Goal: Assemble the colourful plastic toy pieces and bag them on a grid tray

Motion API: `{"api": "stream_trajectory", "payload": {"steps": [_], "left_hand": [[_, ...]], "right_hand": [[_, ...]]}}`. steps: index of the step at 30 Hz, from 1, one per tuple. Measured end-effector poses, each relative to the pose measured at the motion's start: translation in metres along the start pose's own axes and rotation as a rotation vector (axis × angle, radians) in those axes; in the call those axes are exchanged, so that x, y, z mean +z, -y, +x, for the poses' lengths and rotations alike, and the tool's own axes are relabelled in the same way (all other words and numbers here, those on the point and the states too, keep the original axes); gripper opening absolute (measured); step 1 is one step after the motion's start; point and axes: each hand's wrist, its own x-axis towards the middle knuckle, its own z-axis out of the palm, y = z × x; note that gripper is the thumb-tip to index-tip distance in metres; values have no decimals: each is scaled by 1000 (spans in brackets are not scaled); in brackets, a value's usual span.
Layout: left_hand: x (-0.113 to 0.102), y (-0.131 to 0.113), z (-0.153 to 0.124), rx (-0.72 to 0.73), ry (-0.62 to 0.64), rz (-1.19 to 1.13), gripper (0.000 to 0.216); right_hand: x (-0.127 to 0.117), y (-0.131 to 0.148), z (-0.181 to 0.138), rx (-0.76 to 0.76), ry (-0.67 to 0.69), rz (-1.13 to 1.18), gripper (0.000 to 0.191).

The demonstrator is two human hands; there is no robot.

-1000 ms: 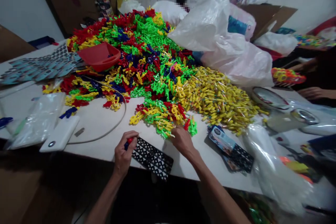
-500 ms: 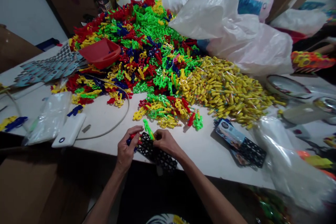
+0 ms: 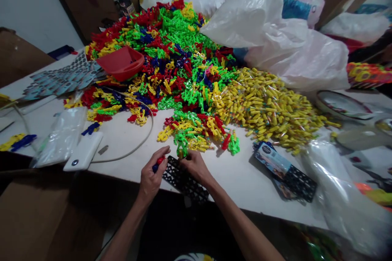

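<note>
My left hand point(image 3: 153, 175) is closed around small red and blue plastic pieces point(image 3: 158, 164), which stick out between thumb and fingers. My right hand point(image 3: 196, 166) pinches a bright green plastic toy piece point(image 3: 181, 145) that stands up from its fingertips, a yellowish bit at its lower end. A black perforated plastic panel point(image 3: 175, 174) slants between and below both hands at the table's front edge. Part of it is hidden by my right hand. Just beyond lies a small heap of green, yellow and red toy pieces point(image 3: 196, 132).
A large pile of coloured toy pieces point(image 3: 171, 28) rises behind, with a red scoop point(image 3: 121, 63) on it. Yellow wrapped tubes point(image 3: 266, 106) spread rightward. Printed cards with black panels point(image 3: 283, 171) lie right; a white power bank point(image 3: 82, 153) with a cable lies left.
The green piece has turned from leaning left to standing more upright over my right fingertips. Both hands and the black panel appear slightly further right, as does the whole view.
</note>
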Motion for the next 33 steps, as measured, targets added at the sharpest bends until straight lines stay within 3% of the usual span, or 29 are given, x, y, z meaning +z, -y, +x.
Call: {"api": "stream_trajectory", "payload": {"steps": [4, 7, 11, 17, 22, 25, 28, 31, 33], "left_hand": [[1, 0, 0, 17, -15, -1, 37], [1, 1, 0, 22, -30, 10, 36], [2, 5, 0, 14, -31, -11, 39], [3, 6, 0, -14, -36, -28, 43], [5, 4, 1, 15, -28, 5, 47], [9, 4, 6, 94, -46, 55, 59], [10, 5, 11, 218, -55, 130, 47], [7, 4, 10, 313, -81, 160, 31], [3, 3, 7, 312, -111, 156, 31]], "right_hand": [[1, 2, 2, -55, -64, -63, 6], [5, 5, 8, -112, -32, -82, 7], [15, 6, 20, -65, -38, 26, 19], [26, -2, 39, -138, 89, 179, 29], [21, -6, 40, -198, 105, -195, 35], [27, -2, 33, -328, 168, -447, 37], [26, 6, 25, -384, 184, -597, 44], [-3, 13, 13, -324, 109, -633, 61], [-35, 12, 5, -187, -15, -775, 56]]}}
